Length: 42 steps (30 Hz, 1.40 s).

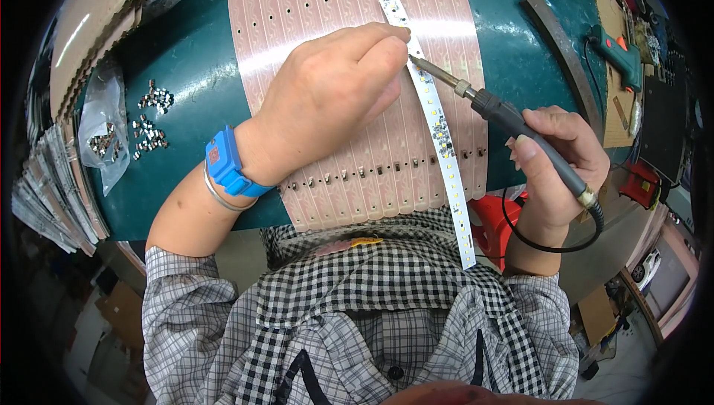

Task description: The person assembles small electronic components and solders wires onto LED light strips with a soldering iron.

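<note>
Holding the iron (512, 118) in the right hand (580, 150) at three o'clock, with fingers and thumb closed round its dark handle; pointing its tip toward ten o'clock, right by the strip (443, 137); cannot tell about contact there. With the white strip slanting across the pink board (357, 133) from twelve o'clock down to five o'clock, past the board's lower edge; bending the left hand (331, 85) over the board from nine o'clock, curled in, with thumb and forefinger drawn together at the strip's upper part; cannot tell about anything between those fingertips. Wearing a blue band (225, 161) on the left wrist; on the green surface (197, 55), toward ten o'clock, two heaps (155, 98) of small parts, just beside a clear bag (102, 104); toward two o'clock, a dark bar (563, 54), and beyond it a green tool (621, 59).
</note>
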### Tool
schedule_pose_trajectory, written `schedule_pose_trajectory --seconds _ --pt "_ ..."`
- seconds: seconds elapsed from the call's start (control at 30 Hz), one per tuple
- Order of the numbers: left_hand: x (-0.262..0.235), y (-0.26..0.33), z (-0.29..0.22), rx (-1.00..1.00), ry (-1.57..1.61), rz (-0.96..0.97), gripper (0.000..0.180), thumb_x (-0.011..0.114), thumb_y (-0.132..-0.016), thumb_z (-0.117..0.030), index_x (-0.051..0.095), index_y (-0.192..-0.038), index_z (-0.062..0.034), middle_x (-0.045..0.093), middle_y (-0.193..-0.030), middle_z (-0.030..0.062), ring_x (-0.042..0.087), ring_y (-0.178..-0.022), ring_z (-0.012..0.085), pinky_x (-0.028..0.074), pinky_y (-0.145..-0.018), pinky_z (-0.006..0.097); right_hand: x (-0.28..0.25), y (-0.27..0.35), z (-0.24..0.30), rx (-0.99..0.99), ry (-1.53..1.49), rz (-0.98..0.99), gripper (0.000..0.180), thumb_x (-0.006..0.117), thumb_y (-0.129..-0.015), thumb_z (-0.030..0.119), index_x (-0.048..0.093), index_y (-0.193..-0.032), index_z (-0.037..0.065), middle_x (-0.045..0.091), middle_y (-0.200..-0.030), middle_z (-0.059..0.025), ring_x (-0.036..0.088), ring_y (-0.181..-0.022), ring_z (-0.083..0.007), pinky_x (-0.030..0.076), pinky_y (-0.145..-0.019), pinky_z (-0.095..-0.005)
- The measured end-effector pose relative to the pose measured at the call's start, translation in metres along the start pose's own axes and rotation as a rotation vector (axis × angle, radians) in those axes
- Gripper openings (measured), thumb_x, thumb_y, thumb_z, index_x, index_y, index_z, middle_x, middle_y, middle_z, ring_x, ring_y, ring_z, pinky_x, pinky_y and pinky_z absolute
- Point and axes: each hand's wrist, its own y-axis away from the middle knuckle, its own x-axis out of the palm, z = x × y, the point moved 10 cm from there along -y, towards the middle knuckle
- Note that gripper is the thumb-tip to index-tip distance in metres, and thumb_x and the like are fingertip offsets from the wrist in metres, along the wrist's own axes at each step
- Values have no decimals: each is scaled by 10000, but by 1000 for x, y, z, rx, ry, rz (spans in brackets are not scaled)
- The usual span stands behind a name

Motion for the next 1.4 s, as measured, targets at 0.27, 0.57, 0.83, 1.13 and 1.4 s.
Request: schedule_pose_trajectory --seconds 0.27,0.57,0.83,1.13,1.4 --pt "1 -1 -2 12 -16 1 156 686 -744 25 606 -872 -18 702 -1004 104 687 -777 262 564 -655 319 1 -1 3 -1 18 20 210 752 -728 -15 677 -917 -70 660 -801 -99 593 -689 -126 440 -622 -226" --pt "3 -1 -4 11 -45 11 156 698 -758 14 616 -887 -15 698 -1002 101 689 -804 265 569 -671 322 0 1 4 -4 22 19 216 755 -734 -11 681 -927 -71 661 -805 -94 592 -679 -116 435 -612 -216" --pt "3 -2 -4 26 -57 3 160 705 -760 15 617 -890 -15 698 -999 95 689 -801 259 568 -670 320 -1 1 4 8 26 8 217 756 -729 -15 683 -925 -72 663 -803 -94 598 -685 -118 442 -621 -217" --pt "3 -1 -3 20 -41 -7 159 702 -752 24 621 -883 -19 703 -1008 104 689 -789 257 566 -662 318 -7 2 3 1 10 -33 232 760 -737 6 676 -940 -65 659 -827 -93 599 -690 -126 452 -643 -221" --pt "2 0 -5 29 -60 -22 154 693 -731 36 626 -856 -22 709 -1006 105 687 -768 246 560 -651 309 -11 9 7 -133 -94 -136 463 721 -885 214 569 -1212 -75 695 -995 -189 647 -711 -131 524 -649 -224"
